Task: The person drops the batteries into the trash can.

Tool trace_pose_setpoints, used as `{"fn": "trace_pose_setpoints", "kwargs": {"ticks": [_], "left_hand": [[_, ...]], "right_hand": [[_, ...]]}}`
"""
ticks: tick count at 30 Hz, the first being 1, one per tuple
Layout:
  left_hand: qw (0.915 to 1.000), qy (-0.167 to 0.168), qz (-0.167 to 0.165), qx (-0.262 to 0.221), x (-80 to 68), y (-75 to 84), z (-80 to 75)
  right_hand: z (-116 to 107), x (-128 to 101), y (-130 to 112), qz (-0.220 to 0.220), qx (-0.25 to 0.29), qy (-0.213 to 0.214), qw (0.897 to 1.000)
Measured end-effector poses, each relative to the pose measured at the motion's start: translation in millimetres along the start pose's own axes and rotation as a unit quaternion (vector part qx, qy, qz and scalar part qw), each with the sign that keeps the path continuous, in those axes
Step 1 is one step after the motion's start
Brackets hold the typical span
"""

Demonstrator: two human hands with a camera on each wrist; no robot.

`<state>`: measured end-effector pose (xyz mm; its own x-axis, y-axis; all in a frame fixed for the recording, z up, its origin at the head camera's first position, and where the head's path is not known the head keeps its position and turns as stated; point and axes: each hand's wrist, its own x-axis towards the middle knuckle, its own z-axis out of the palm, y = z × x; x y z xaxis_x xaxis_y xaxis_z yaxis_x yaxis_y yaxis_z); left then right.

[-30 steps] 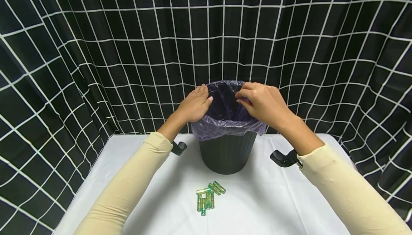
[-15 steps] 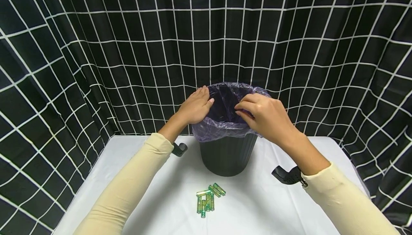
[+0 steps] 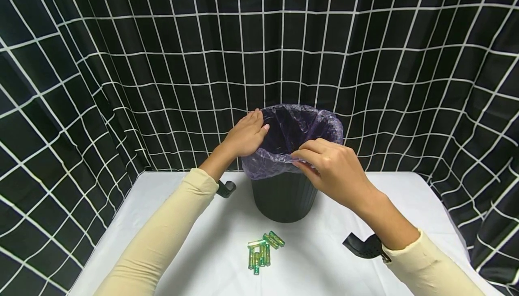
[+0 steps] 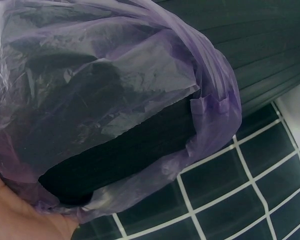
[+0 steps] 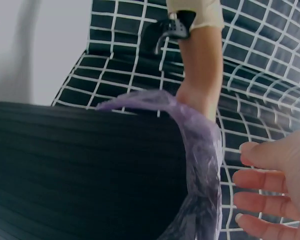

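Note:
A dark ribbed trash bin [image 3: 284, 201] stands upright, lined with a translucent purple trash bag [image 3: 269, 165] folded over its rim. My left hand [image 3: 245, 134] rests on the left side of the bagged rim, fingers extended; part of its palm [image 4: 25, 215] shows against the bag in the left wrist view. At the front right of the rim is my right hand [image 3: 334, 170], its fingers loosely bent. The right wrist view shows those fingers [image 5: 262, 202] holding nothing, a small gap away from the bag's edge [image 5: 205, 160]. The bin's bottom inside is hidden.
Several green-and-gold batteries [image 3: 259, 255] lie clustered on the white tablecloth [image 3: 324, 260] in front of the bin. A black curtain with a white grid [image 3: 202, 61] hangs behind and along both sides. Black wrist mounts [image 3: 365, 246] stick out below the sleeves.
My right hand has moved from over the bin's right rim toward the front and down, uncovering the bag on the right side. My left hand has stayed in place.

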<state>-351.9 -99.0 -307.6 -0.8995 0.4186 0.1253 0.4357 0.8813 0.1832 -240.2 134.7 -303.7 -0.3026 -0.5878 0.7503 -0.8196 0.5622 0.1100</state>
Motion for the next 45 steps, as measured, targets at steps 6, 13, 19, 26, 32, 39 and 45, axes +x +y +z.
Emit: {"fn": "trace_pose_setpoints", "kwargs": {"ticks": [6, 13, 19, 26, 32, 39, 45], "left_hand": [[1.0000, 0.000, -0.001, -0.004, -0.5, -0.2, 0.4], [1.0000, 0.003, 0.004, 0.003, 0.2, -0.4, 1.0], [1.0000, 0.002, 0.004, 0.001, 0.6, 0.3, -1.4], [1.0000, 0.000, 0.002, 0.001, 1.4, -0.8, -0.3], [1.0000, 0.004, 0.004, -0.005, 0.2, -1.3, 0.4], [1.0000, 0.001, 0.003, -0.005, 0.0, -1.7, 0.7], [0.9999, 0.000, 0.001, -0.010, -0.3, -1.9, 0.3]], "right_hand": [[3.5, -13.5, -12.4, 0.009, 0.016, 0.000, 1.000], [9.9, -34.1, -21.7, 0.027, 0.029, -0.005, 0.999], [18.9, -48.3, -29.2, 0.050, 0.040, -0.001, 0.998], [33.6, -64.2, -37.3, 0.072, 0.057, 0.000, 0.996], [46.4, -77.5, -42.7, 0.086, 0.065, 0.008, 0.994], [65.0, -94.2, -50.3, 0.106, 0.079, -0.001, 0.991], [82.7, -109.3, -54.4, 0.113, 0.086, -0.002, 0.990]]}}
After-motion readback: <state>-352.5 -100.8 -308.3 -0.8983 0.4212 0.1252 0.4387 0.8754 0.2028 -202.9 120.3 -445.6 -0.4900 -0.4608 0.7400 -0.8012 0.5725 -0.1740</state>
